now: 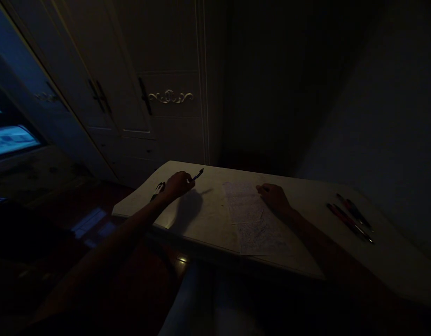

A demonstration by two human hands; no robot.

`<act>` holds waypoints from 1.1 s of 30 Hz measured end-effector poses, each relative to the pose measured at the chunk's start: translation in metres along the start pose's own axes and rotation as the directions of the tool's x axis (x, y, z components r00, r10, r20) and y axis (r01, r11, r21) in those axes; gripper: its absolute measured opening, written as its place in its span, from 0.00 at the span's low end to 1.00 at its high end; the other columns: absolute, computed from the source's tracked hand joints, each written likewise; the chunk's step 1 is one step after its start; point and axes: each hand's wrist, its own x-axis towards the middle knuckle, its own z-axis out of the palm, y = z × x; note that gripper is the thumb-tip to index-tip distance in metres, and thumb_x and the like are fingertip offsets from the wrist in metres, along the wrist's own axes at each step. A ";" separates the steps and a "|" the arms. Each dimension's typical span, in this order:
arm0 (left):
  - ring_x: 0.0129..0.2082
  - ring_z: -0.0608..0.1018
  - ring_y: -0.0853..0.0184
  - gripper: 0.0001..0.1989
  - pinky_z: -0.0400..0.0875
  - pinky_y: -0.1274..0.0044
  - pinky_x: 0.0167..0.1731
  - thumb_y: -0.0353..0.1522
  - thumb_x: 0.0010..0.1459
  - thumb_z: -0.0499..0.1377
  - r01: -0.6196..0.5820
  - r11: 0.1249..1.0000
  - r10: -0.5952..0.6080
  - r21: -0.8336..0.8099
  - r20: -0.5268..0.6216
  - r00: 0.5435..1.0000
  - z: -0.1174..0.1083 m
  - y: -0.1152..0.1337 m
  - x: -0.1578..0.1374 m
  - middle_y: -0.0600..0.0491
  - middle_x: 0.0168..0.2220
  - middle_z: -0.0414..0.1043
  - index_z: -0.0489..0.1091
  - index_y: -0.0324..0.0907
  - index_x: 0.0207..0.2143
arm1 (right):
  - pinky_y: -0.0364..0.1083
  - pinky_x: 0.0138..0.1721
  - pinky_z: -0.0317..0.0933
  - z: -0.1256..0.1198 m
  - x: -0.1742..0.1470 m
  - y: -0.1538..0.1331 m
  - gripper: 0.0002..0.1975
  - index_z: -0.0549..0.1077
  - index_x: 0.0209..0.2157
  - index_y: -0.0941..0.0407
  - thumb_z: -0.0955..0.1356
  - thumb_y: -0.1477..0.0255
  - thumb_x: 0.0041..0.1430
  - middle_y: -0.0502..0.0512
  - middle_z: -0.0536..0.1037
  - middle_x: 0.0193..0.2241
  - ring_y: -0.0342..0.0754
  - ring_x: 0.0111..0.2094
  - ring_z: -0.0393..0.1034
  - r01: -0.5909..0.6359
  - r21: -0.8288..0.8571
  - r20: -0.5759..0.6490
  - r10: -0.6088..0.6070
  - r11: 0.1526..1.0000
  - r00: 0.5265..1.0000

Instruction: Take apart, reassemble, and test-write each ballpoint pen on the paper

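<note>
In dim light, a tall wardrobe [171, 56] is being shown behind a pale table [208, 224]. On the table, marked paper [243, 203] is being partly hidden by the curled right hand [274, 198]; whether anything is being gripped there cannot be told. To the paper's left, a pen [199, 174] is being held above the table by the left hand [179, 183]. Several loose pens [350, 224] are being seen farther right.

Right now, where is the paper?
In the head view, the paper lies on the table, right of centre, with the right hand at its right side.
</note>
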 end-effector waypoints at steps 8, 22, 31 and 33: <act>0.36 0.79 0.61 0.11 0.71 0.72 0.39 0.36 0.61 0.59 -0.376 0.867 0.303 -0.328 -0.252 0.919 0.051 0.143 0.031 0.46 0.37 0.78 0.80 0.42 0.37 | 0.45 0.31 0.58 0.012 0.009 -0.012 0.23 0.73 0.28 0.55 0.64 0.50 0.60 0.51 0.73 0.24 0.47 0.27 0.65 0.066 0.347 -0.023 -0.062 0.936 0.998; 0.24 0.79 0.68 0.16 0.74 0.77 0.24 0.40 0.45 0.71 -0.015 -0.077 0.009 -0.997 -0.016 1.000 0.096 0.198 0.062 0.51 0.29 0.77 0.73 0.38 0.31 | 0.49 0.41 0.64 0.016 0.015 0.003 0.16 0.76 0.36 0.56 0.68 0.57 0.57 0.57 0.79 0.36 0.51 0.37 0.72 0.125 0.429 -0.114 -0.084 0.895 0.990; 0.29 0.83 0.61 0.22 0.74 0.77 0.24 0.44 0.43 0.72 0.102 -0.069 0.172 -0.992 0.089 0.981 0.087 0.171 0.051 0.45 0.35 0.81 0.73 0.37 0.33 | 0.50 0.41 0.67 0.017 0.005 0.002 0.16 0.78 0.37 0.56 0.73 0.59 0.53 0.57 0.81 0.36 0.52 0.37 0.75 0.098 0.493 -0.071 -0.072 0.864 0.995; 0.31 0.84 0.60 0.23 0.73 0.77 0.24 0.46 0.45 0.71 0.075 -0.014 0.208 -0.997 0.071 0.975 0.086 0.166 0.050 0.44 0.37 0.81 0.74 0.37 0.34 | 0.50 0.42 0.67 0.012 0.004 0.001 0.15 0.79 0.36 0.55 0.73 0.59 0.52 0.57 0.82 0.36 0.52 0.37 0.75 0.120 0.489 -0.101 -0.081 0.864 0.992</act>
